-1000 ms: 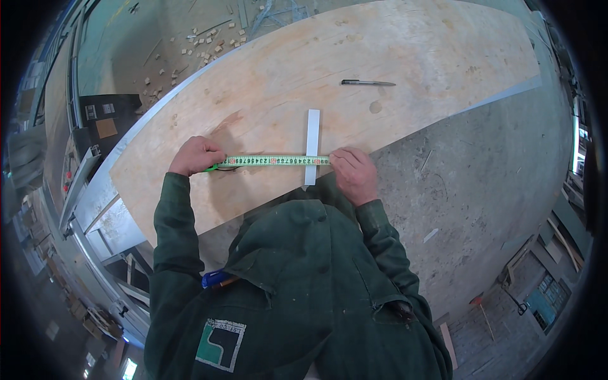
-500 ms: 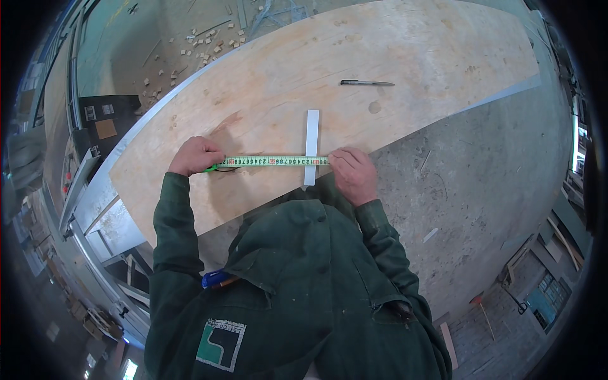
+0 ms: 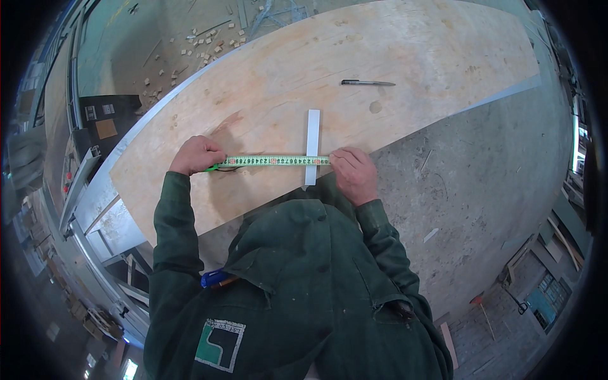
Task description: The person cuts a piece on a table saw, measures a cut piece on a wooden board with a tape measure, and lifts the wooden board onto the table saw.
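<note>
A pale green tape measure (image 3: 266, 161) is stretched straight between my two hands, above a large plywood board (image 3: 405, 44). My left hand (image 3: 197, 155) is closed on its left end, where a bit of bright green and a dark cord show beneath the fingers. At the other end my right hand (image 3: 353, 174) pinches the tape between thumb and fingers. A narrow white strip (image 3: 313, 130) lies across the board's near edge, and the tape crosses over it close to my right hand. Further off on the board rests a dark, slim pen-like tool (image 3: 367, 83), untouched.
Small wood offcuts (image 3: 206, 47) are scattered on the floor beyond the board. A metal frame (image 3: 95, 253) runs along the left side. Grey concrete floor (image 3: 468, 183) spreads to the right. A blue-handled tool (image 3: 216, 277) sticks out of my jacket pocket.
</note>
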A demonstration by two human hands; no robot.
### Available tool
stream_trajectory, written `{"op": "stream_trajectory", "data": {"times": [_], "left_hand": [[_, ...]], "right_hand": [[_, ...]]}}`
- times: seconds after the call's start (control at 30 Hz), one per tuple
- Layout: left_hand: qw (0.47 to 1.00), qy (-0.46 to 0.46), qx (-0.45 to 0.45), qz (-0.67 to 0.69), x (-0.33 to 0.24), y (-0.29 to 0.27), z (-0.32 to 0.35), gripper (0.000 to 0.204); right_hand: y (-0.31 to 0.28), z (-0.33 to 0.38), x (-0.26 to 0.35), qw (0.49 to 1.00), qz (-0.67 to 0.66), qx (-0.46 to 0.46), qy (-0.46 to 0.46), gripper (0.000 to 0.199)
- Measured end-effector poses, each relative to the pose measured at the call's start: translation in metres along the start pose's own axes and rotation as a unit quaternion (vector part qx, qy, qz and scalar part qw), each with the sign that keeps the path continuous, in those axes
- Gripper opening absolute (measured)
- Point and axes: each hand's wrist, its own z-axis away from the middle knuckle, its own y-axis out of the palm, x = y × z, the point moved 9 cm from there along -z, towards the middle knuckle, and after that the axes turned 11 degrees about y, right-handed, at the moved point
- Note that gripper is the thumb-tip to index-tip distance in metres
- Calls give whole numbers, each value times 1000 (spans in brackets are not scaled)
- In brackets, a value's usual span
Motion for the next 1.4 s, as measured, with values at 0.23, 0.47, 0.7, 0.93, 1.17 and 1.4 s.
{"op": "stream_trajectory", "data": {"times": [0.23,0.47,0.7,0.93,1.17,1.4], "left_hand": [[1000,-4,-1,-11,0,-1,0,23],[1000,-2,-2,-5,0,-1,1,23],[1000,2,-2,-1,1,0,0,22],[1000,-3,0,-1,-2,-1,-1,21],[1000,13,11,-24,-5,-1,1,21],[992,39,-11,119,-12,16,31,57]], "right_hand": [[0,-1,1,1000,1,1,2,17],[0,0,1,1000,5,3,2,17],[0,-1,2,1000,3,1,2,17],[-1,-3,1,1000,6,-3,-7,16],[-6,-4,6,1000,-11,10,8,15],[-12,-22,63,997,-46,60,-4,35]]}}
